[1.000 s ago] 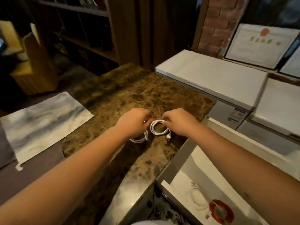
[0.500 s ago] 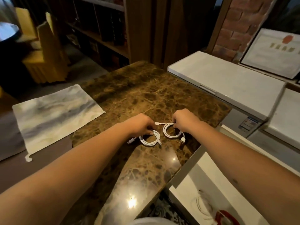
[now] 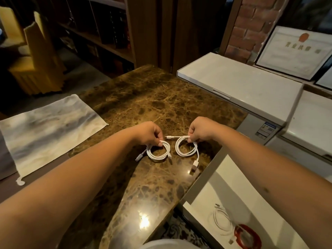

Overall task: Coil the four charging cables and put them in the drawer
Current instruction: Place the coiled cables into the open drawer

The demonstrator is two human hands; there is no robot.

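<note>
Two coiled white charging cables lie side by side on the brown marble counter (image 3: 152,105). My left hand (image 3: 149,133) pinches the top of the left white coil (image 3: 158,153). My right hand (image 3: 201,129) pinches the top of the right white coil (image 3: 186,150), whose plug end trails down toward the counter edge. Below right, the open white drawer (image 3: 233,186) holds a thin white coiled cable (image 3: 221,219) and a red coiled cable (image 3: 247,235), partly hidden by my right forearm.
A grey-white cloth (image 3: 48,130) lies on the left of the counter. White chest appliances (image 3: 239,83) stand at the right, framed papers (image 3: 294,53) behind them. A yellow chair (image 3: 36,56) and dark shelves (image 3: 100,33) are beyond the counter.
My hands have moved apart, so both coils now show side by side on the counter. The camera has shifted closer and slightly left.
</note>
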